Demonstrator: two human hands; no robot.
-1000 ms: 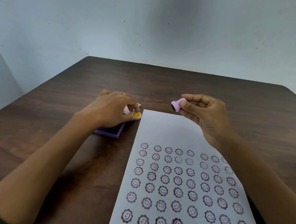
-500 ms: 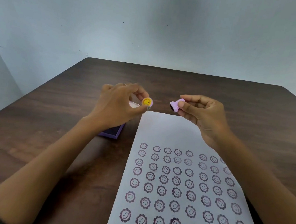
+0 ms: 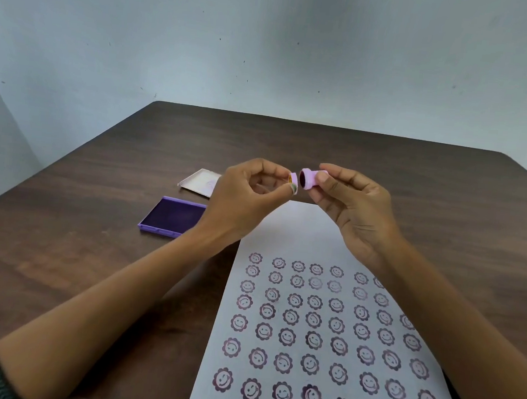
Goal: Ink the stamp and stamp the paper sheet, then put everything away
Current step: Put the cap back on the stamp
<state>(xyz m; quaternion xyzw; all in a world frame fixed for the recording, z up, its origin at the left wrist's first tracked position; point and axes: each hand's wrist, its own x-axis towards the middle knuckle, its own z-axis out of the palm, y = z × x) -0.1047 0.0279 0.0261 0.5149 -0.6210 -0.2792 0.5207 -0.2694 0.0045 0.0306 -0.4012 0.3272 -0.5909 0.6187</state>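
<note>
Above the top edge of the paper sheet [image 3: 294,231] I hold two small parts close together in the air. My right hand [image 3: 351,214] pinches the pink stamp [image 3: 309,178], its dark inked face turned left. My left hand [image 3: 246,197] pinches the stamp's small pink cap [image 3: 293,179] with a yellow face, a finger's width from the stamp. The white sheet carries several rows of purple smiley-flower prints. The purple ink pad [image 3: 173,216] lies open on the table, left of the sheet.
The ink pad's pale lid [image 3: 200,181] lies flat behind the pad. Everything rests on a dark wooden table [image 3: 56,260] that meets a blue-grey wall at the back; the sheet runs off the near edge.
My left hand lifted the cap off the table by the ink pad and carried it right, up to the stamp. The ink pad and its lid are now uncovered. My right hand barely moved.
</note>
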